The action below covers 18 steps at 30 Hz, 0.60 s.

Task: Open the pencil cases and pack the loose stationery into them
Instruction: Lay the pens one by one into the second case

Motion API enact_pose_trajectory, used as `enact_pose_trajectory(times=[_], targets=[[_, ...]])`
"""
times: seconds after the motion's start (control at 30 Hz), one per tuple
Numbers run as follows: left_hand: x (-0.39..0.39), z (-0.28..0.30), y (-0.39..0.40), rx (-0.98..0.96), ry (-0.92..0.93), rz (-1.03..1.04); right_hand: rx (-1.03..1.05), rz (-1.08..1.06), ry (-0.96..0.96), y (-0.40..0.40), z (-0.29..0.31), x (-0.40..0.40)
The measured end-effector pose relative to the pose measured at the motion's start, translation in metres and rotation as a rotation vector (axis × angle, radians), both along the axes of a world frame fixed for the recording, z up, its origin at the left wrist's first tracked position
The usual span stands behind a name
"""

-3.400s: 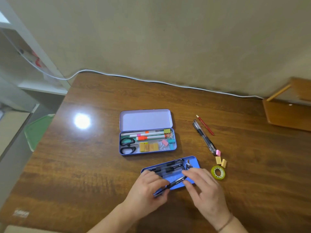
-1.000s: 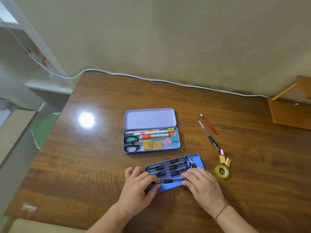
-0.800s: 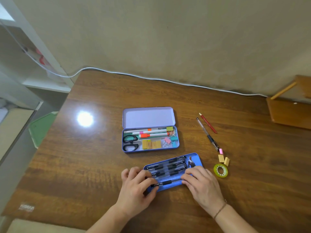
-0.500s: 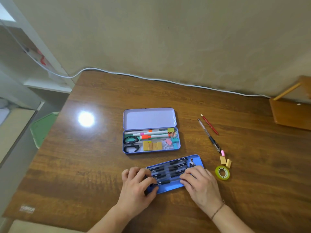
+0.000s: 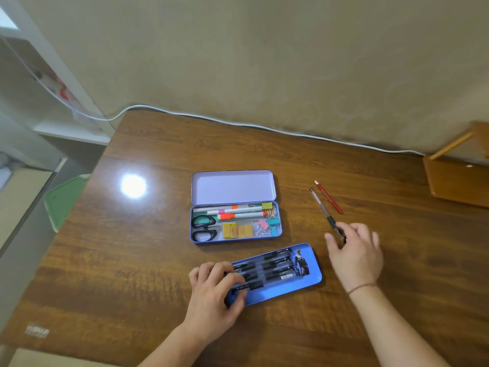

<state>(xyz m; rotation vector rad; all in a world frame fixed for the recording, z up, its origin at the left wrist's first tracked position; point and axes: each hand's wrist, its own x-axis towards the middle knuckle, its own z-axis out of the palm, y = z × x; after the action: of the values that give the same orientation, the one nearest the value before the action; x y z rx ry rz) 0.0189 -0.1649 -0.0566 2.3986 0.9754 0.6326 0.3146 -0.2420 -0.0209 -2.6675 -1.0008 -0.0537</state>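
A blue pencil case [image 5: 277, 293] lies open near me with several black pens [image 5: 275, 263] side by side in it. My left hand [image 5: 211, 295] grips its left end, fingers over the pens. The purple pencil case [image 5: 191, 226] stands open behind it, holding scissors, markers, erasers and binder clips. To the right lie a clear pen [image 5: 320, 207] and a red pencil [image 5: 328, 197]. My right hand [image 5: 354, 252] hovers with fingers spread over the clear pen's near end. It hides the loose erasers and tape roll.
A white cable [image 5: 238, 124] runs along the table's back edge by the wall. A wooden stand [image 5: 455, 181] sits at the far right. The table's left edge drops off beside a green board [image 5: 63, 197] and white shelves.
My right hand has left the blue case and moved right to the clear pen's near end. The last black pen now lies in the case. My left hand stays on the case's left end.
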Motion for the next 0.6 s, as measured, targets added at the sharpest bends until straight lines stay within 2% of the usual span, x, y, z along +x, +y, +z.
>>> enact_pose_trajectory(times=[0.1,0.17,0.23,0.3,0.37,0.4,0.5,0.6], targets=[[0.001,0.002,-0.001,-0.022,0.01,-0.022,-0.182,-0.068,0.01,0.009,-0.001,0.021],[0.002,0.003,-0.001,-0.043,0.027,-0.042,-0.2,-0.056,0.016,0.012,-0.002,0.025],[0.002,0.005,-0.001,-0.076,0.05,-0.057,-0.125,-0.068,0.039,0.014,-0.002,0.024],[0.001,0.005,0.001,-0.112,0.069,-0.072,0.084,-0.039,0.141,0.012,-0.001,0.018],[-0.002,0.006,0.002,-0.137,0.067,-0.09,0.333,0.085,0.311,0.004,0.002,0.005],[-0.003,0.005,0.002,-0.143,0.054,-0.094,0.388,0.172,0.345,-0.002,0.003,-0.004],[-0.008,0.005,0.002,-0.16,-0.024,-0.095,0.393,0.458,0.324,-0.026,-0.001,-0.03],[-0.012,0.004,0.002,-0.172,-0.077,-0.115,0.313,0.664,0.309,-0.046,-0.012,-0.044]])
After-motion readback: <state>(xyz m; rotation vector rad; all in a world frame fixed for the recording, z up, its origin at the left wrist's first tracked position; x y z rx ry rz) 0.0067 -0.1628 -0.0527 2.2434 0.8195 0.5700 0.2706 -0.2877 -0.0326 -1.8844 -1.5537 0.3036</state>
